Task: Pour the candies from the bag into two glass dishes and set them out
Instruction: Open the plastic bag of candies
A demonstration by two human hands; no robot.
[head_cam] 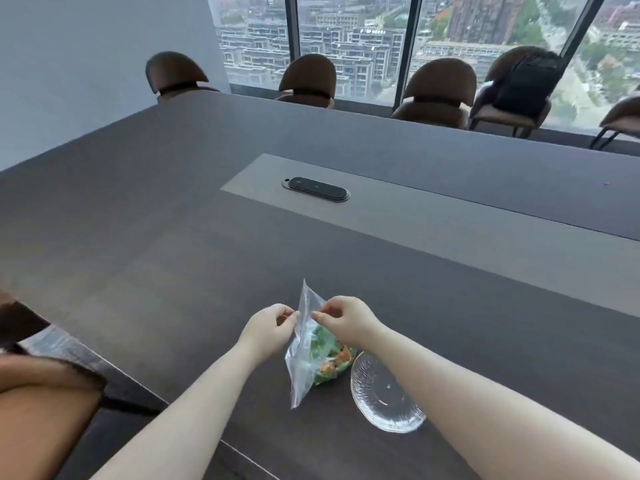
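A clear zip bag [304,355] stands upright on the dark table [173,237], holding green and orange wrapped candies [329,358] in its lower part. My left hand [272,329] pinches the bag's top edge from the left. My right hand [346,318] pinches the same edge from the right. A ribbed clear glass dish [384,393] lies just right of the bag, partly under my right forearm. It holds no candies. Only one dish shows.
A black oval socket panel [317,189] sits in the table's grey centre strip. Brown chairs [308,79] line the far side by the windows; one carries a black backpack [526,84]. A brown chair [41,410] stands at my near left.
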